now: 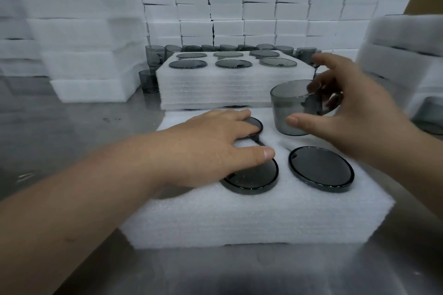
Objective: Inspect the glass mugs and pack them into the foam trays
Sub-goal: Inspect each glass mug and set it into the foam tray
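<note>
**Q:** Which step is being shown here?

**A:** Packing. The right hand is gripping a smoky glass mug by its handle, fingers curled round it. It is holding the mug at the far right corner of the foam tray, with the lower end meeting the foam. The left hand is lying flat with straight fingers, pressing on a seated mug near the tray's far edge.

**Q:** What is the next move calling for?

**A:** Probably pushing the mug straight down until it is sitting level with the near-edge mugs, then letting go of the handle. Whether the handle is lining up with its slot cannot be told.
</note>
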A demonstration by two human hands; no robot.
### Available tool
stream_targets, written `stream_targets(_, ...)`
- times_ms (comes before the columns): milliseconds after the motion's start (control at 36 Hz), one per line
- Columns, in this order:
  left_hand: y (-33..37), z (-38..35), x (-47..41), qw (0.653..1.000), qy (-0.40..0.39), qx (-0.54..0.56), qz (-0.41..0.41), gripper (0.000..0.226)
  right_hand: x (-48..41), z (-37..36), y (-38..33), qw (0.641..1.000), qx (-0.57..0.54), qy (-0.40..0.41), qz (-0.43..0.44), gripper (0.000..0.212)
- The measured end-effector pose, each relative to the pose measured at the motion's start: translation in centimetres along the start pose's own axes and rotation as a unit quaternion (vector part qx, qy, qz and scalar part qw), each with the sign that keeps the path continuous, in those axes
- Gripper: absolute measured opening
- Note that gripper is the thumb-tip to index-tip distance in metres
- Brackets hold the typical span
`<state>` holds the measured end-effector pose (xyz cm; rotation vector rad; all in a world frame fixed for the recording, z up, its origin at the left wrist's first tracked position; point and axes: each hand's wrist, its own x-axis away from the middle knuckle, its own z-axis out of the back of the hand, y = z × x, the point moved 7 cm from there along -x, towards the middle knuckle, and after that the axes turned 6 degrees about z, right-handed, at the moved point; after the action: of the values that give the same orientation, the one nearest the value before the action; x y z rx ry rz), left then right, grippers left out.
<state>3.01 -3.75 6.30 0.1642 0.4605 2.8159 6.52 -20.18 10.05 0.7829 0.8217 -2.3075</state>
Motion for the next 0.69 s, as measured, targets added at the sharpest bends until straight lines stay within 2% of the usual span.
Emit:
stream_targets(83, 0.0, 0.0, 0.0, 1.000, 0.001, -0.004, -0.001, 0.102, -0.4, -0.6, -0.6, 0.997, 0.060, -0.043, 0.007, 0.110)
stream_targets(167, -0.1, 0.0, -0.1, 1.000, 0.002, -0.004, 0.001, 0.105, -0.5, -1.2, -0.6, 0.992, 0.080, -0.098, -0.003, 0.108)
stream_targets(195, -0.1, 0.0, -0.1, 1.000, 0.003, -0.003, 0.001, 0.106, -0.4, -1.2, -0.4, 0.992, 0.074, -0.101, -0.005, 0.103)
stream_targets(278, -0.2, -0.1, -0.2, 1.000, 0.003, -0.003, 0.003, 0.106, -0.3, -0.5, 0.1, 0.995, 0.037, -0.092, -0.017, 0.066)
stream_targets(333, -0.2, -0.1, -0.2, 1.000, 0.002, -0.002, 0.002, 0.104, -0.3, -0.2, 0.4, 0.996, 0.016, -0.081, -0.029, 0.049)
stream_targets(389, -0.2, -0.1, -0.2, 1.000, 0.002, -0.001, 0.000, 0.102, -0.3, 0.1, 0.3, 0.998, 0.022, -0.058, -0.031, 0.025)
stream_targets(417, -0.2, -0.1, -0.2, 1.000, 0.003, 0.000, -0.001, 0.102, -0.3, 0.2, 0.2, 0.998, 0.031, -0.044, -0.031, 0.020)
stream_targets(584, -0.3, -0.1, -0.2, 1.000, 0.006, 0.006, -0.001, 0.103, -0.7, 1.0, -0.7, 0.997, 0.066, 0.010, -0.025, 0.035)
stream_targets(695, -0.2, 0.0, -0.2, 1.000, 0.006, 0.003, -0.002, 0.103, -1.0, 0.7, -1.7, 0.995, 0.099, -0.007, 0.004, 0.033)
